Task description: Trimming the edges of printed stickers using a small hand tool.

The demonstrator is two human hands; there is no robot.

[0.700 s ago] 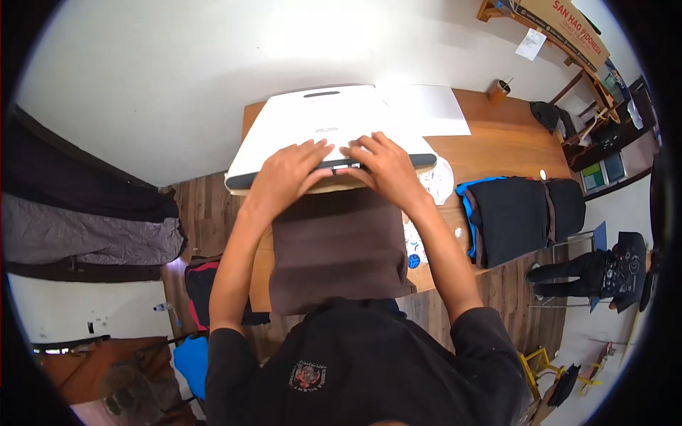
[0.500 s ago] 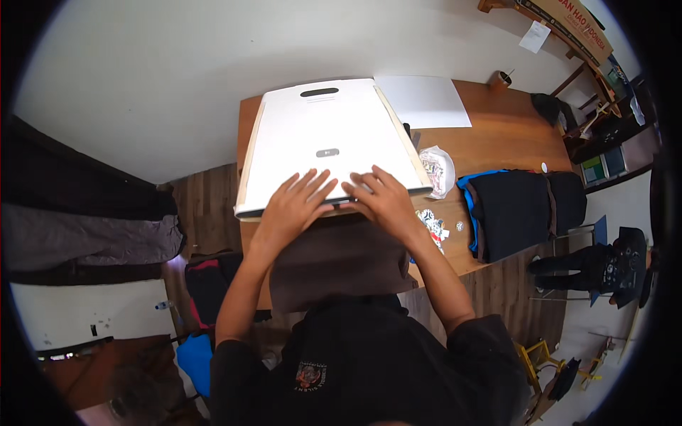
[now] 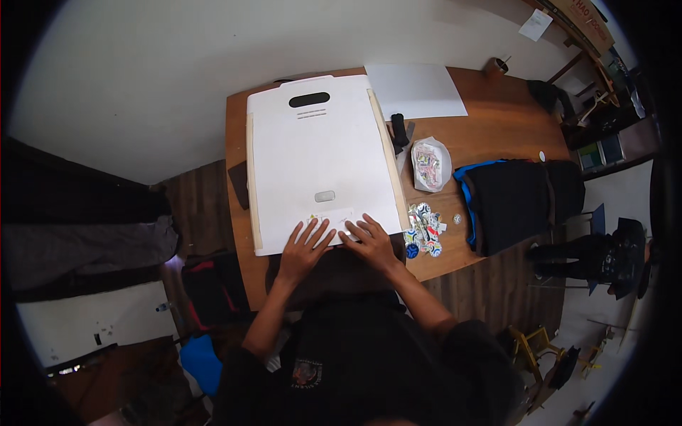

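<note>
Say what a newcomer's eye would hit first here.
The big white panel on the wooden table, with the left hand and right hand at its near edge. Just right of that, a bright heap of small printed pieces; farther right, folded dark cloth.

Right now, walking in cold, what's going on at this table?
A person has both hands on a big white panel-like cover on the wooden table. The left hand and right hand lie with fingers spread along the near edge of the white cover. Dark brown fabric shows below that edge. To the right are a pile of small printed pieces and folded dark cloth.
</note>
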